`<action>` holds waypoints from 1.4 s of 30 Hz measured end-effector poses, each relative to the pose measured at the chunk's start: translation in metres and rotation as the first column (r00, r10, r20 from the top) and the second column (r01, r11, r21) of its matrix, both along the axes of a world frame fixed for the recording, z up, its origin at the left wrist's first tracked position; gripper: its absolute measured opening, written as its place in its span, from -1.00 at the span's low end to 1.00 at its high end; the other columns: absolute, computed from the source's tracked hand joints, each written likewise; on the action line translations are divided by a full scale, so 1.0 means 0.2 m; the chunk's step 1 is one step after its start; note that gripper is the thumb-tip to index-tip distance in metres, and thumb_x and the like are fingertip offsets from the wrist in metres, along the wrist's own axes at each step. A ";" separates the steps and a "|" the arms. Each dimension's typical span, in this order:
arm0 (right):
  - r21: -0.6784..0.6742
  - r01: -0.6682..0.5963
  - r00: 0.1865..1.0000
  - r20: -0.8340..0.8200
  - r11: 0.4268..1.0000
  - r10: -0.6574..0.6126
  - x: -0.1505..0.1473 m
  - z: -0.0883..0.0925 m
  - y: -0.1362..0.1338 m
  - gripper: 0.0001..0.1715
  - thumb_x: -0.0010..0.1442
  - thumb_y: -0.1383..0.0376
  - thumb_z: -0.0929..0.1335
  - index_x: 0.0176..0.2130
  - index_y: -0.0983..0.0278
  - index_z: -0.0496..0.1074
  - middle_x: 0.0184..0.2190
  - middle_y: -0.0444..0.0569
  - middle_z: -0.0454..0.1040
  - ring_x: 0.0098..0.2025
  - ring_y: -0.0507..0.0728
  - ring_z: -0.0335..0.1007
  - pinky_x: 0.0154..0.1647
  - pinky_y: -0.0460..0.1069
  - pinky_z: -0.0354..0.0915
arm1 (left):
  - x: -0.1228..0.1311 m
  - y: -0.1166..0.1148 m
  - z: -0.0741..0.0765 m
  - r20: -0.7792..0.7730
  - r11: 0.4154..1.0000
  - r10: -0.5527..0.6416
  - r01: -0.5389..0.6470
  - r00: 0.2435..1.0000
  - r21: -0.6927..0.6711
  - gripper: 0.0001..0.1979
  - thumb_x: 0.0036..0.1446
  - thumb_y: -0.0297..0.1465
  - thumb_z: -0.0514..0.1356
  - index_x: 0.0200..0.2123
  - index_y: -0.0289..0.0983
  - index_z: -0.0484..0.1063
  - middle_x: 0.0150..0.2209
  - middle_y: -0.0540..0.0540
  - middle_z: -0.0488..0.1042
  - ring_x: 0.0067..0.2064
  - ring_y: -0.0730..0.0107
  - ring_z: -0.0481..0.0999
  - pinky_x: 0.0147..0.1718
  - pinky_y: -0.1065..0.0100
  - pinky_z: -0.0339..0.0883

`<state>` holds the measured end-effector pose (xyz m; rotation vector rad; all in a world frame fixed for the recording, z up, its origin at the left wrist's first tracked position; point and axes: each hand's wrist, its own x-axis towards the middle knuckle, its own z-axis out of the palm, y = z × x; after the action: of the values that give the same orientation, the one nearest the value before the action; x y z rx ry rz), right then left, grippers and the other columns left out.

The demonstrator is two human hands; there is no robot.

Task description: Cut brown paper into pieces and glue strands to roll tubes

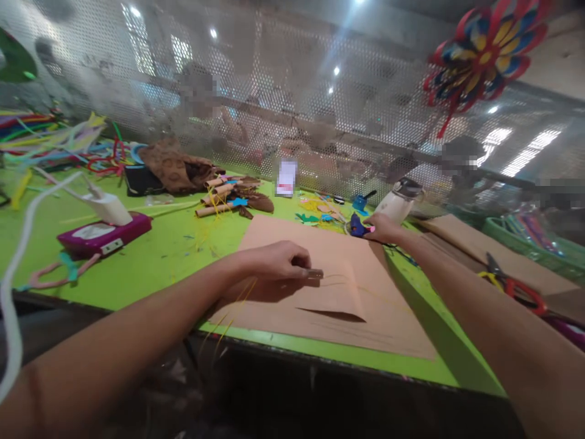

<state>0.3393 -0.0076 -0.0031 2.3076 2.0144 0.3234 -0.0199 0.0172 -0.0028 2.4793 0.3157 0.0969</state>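
Note:
My left hand (281, 262) is closed in a pinch over the brown paper sheet (274, 238). Between its fingertips is a small flat brown piece (314, 274), its exact kind unclear. Thin yellow strands (233, 311) hang below that wrist, and others run right from the piece. A smaller brown paper piece (338, 308) lies on the sheet, one edge lifted. At the sheet's far right corner, my right hand (384, 228) has its fingers on a blue glue gun (358, 226) with a dark cord. Beside it stands a white bottle (397, 204) with a dark cap.
Brown paper rolls (214, 198) and coloured cutouts (315, 217) lie toward the back. A purple power strip (105, 236) with a white charger is at left. Scissors (516, 291), a green basket (525, 244) and cardboard sit right. A phone (286, 178) leans against the mesh partition.

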 end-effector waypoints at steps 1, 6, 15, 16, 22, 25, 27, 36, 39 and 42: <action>0.037 -0.011 1.000 -0.011 0.999 0.011 -0.03 0.02 -0.04 -0.73 0.02 0.28 0.42 -0.25 0.40 0.52 -0.25 0.14 0.52 -0.14 0.26 0.38 -0.13 0.05 0.26 | 0.00 0.00 0.00 -0.005 1.000 -0.003 0.003 1.000 0.003 -0.75 0.08 -0.32 0.11 -0.26 -0.36 0.48 -0.35 -0.09 0.51 -0.36 0.40 0.40 -0.39 0.42 0.18; 0.389 -0.170 0.959 -0.145 0.905 0.243 -0.37 0.03 -0.43 -0.78 0.23 0.24 0.27 -0.25 0.31 0.46 -0.23 0.11 0.47 -0.14 0.19 0.36 -0.11 0.06 0.27 | 0.00 -0.02 0.01 -0.009 1.000 -0.005 0.005 1.000 0.018 -0.75 0.10 -0.32 0.10 -0.26 -0.35 0.46 -0.34 -0.08 0.51 -0.36 0.43 0.40 -0.41 0.44 0.16; 0.479 -0.324 0.717 -0.438 0.816 0.542 -0.80 -0.14 -0.83 -0.72 0.16 0.31 0.35 -0.10 0.24 0.29 -0.14 0.10 0.32 -0.05 0.21 0.27 -0.07 0.14 0.31 | -0.01 -0.08 0.07 -0.003 0.999 0.014 -0.014 1.000 0.048 -0.67 0.16 -0.19 0.08 -0.26 -0.31 0.49 -0.34 -0.07 0.50 -0.36 0.42 0.39 -0.40 0.44 0.14; 0.471 -0.324 0.715 -0.446 0.820 0.539 -0.79 -0.14 -0.83 -0.69 0.15 0.30 0.36 -0.09 0.24 0.28 -0.12 0.10 0.31 -0.04 0.22 0.25 -0.05 0.16 0.30 | -0.01 -0.09 0.07 -0.014 0.999 0.035 -0.034 0.999 0.041 -0.67 0.16 -0.18 0.08 -0.26 -0.31 0.50 -0.35 -0.06 0.50 -0.36 0.42 0.39 -0.41 0.44 0.14; 0.385 -0.421 0.727 -0.397 0.821 0.560 -0.80 -0.13 -0.85 -0.67 0.14 0.32 0.36 -0.08 0.21 0.27 -0.05 0.10 0.28 0.01 0.23 0.23 -0.07 0.13 0.30 | -0.04 -0.18 0.12 -0.051 0.993 0.082 -0.077 0.995 0.088 -0.68 0.16 -0.18 0.09 -0.30 -0.29 0.50 -0.40 -0.05 0.49 -0.41 0.42 0.37 -0.45 0.41 0.10; 0.363 -0.469 0.780 -0.256 0.805 0.570 -0.86 -0.13 -0.83 -0.85 0.20 0.38 0.30 -0.17 0.24 0.31 -0.11 0.12 0.32 -0.02 0.24 0.22 -0.10 0.12 0.28 | -0.04 -0.20 0.12 -0.068 0.983 0.076 -0.064 0.995 0.174 -0.66 0.16 -0.14 0.09 -0.34 -0.27 0.50 -0.42 -0.07 0.49 -0.42 0.39 0.36 -0.48 0.38 0.08; 0.319 -0.505 0.804 -0.165 0.802 0.572 -0.90 -0.12 -0.82 -0.93 0.20 0.38 0.29 -0.25 0.26 0.34 -0.17 0.11 0.33 -0.05 0.25 0.21 -0.11 0.13 0.24 | -0.04 -0.21 0.12 -0.085 0.976 0.066 -0.047 0.994 0.214 -0.67 0.16 -0.14 0.09 -0.34 -0.26 0.50 -0.40 -0.08 0.50 -0.41 0.37 0.37 -0.48 0.38 0.08; 0.296 -0.579 0.795 -0.001 0.760 0.606 -0.99 -0.12 -0.74 -0.79 0.18 0.43 0.27 -0.49 0.28 0.34 -0.47 0.00 0.32 -0.34 0.13 0.11 -0.33 0.07 0.08 | -0.07 -0.22 0.05 0.022 0.948 0.053 -0.057 0.998 0.315 -0.72 0.22 -0.24 0.08 -0.30 -0.30 0.49 -0.33 -0.11 0.46 -0.31 0.35 0.39 -0.35 0.38 0.18; 0.334 -0.561 0.785 -0.074 0.757 0.615 -0.98 -0.15 -0.73 -0.76 0.20 0.42 0.26 -0.50 0.29 0.33 -0.50 -0.01 0.31 -0.35 0.12 0.12 -0.33 0.04 0.09 | -0.09 -0.22 -0.01 0.098 0.939 -0.014 -0.020 0.995 0.343 -0.73 0.26 -0.30 0.06 -0.32 -0.32 0.49 -0.31 -0.13 0.42 -0.23 0.33 0.38 -0.24 0.37 0.20; 0.366 -0.552 0.750 -0.173 0.749 0.638 -0.97 -0.17 -0.74 -0.72 0.23 0.43 0.24 -0.51 0.29 0.33 -0.52 -0.02 0.30 -0.39 0.10 0.12 -0.38 0.01 0.10 | -0.11 -0.22 -0.04 0.132 0.939 -0.019 -0.027 0.991 0.343 -0.72 0.28 -0.31 0.03 -0.30 -0.31 0.50 -0.32 -0.12 0.38 -0.21 0.32 0.36 -0.22 0.35 0.21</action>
<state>0.1452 -0.1547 -0.0368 1.8276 3.0429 0.3456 -0.0411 -0.0263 -0.0117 2.8011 0.2643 0.3462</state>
